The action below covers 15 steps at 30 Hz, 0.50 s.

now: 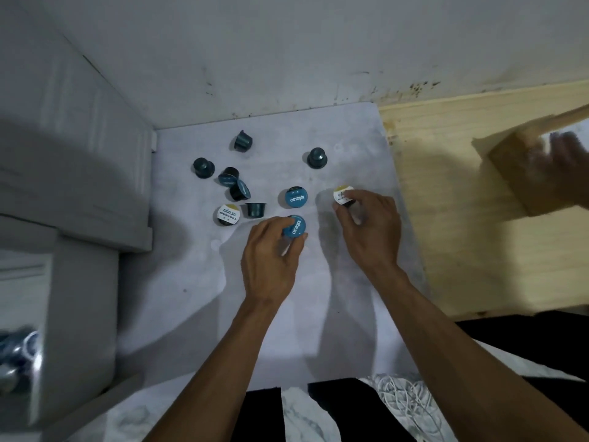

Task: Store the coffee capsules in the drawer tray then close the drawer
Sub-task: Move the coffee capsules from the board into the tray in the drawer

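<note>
Several coffee capsules lie scattered on a pale surface (pixel 197 314). My left hand (pixel 269 260) pinches a blue-lidded capsule (pixel 294 226). My right hand (pixel 369 231) pinches a white-and-yellow-lidded capsule (pixel 342 194). Between them sits another blue-lidded capsule (pixel 296 197). A white-lidded capsule (pixel 227 214) and dark ones, such as the tipped capsule (pixel 255 209) and the far capsule (pixel 316 157), lie beyond. The white drawer (pixel 28 355) stands open at the lower left with blurred capsules inside.
A white cabinet (pixel 79 173) rises on the left. A wooden board (pixel 478 218) lies on the right, where another person's blurred hand (pixel 564 164) is at a wooden block (pixel 522 173). White cable (pixel 404 397) coils near the bottom edge.
</note>
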Available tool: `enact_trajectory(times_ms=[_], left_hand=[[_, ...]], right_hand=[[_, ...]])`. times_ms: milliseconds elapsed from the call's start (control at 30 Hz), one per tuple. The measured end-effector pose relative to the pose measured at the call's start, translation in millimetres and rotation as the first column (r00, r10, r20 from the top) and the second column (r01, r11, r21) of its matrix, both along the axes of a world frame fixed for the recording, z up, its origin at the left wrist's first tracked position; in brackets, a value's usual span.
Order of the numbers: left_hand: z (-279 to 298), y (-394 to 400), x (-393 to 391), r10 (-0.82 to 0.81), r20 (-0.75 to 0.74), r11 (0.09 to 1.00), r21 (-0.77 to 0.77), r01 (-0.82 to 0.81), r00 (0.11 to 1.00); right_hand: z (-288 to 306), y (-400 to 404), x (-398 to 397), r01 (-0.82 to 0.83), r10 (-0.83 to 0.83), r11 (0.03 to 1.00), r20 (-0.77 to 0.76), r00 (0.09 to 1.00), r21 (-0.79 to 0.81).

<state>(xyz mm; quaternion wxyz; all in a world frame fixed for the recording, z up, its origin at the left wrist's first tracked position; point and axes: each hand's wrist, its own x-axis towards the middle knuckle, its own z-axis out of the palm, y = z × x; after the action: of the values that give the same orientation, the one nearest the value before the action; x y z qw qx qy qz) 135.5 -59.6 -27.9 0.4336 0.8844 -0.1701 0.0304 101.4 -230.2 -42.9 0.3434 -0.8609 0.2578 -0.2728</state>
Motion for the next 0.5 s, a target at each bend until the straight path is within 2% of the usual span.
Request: enact_trajectory(times_ms=[133,367,500], left_hand=[[44.2,27.6,-9.5,0.049,-0.042,0.993,-0.101,-0.053,0.998],[122.8,102.2,-17.7,0.135,-0.055,0.983,-0.12,-0.141,0.989],[147.8,163.6,-15.8,0.176,-0.035,0.975,-0.132,-0.179,0.984]], right_hand=[[36.4,19.0,-14.0,-0.031,0.03,1.0,0.039,0.999,0.005],[113.8,87.8,-27.1,-0.114,0.103,0.987,0.1,0.99,0.116],[141.4,149.7,-22.8,-0.175,0.155,0.981,0.19,0.969,0.089]])
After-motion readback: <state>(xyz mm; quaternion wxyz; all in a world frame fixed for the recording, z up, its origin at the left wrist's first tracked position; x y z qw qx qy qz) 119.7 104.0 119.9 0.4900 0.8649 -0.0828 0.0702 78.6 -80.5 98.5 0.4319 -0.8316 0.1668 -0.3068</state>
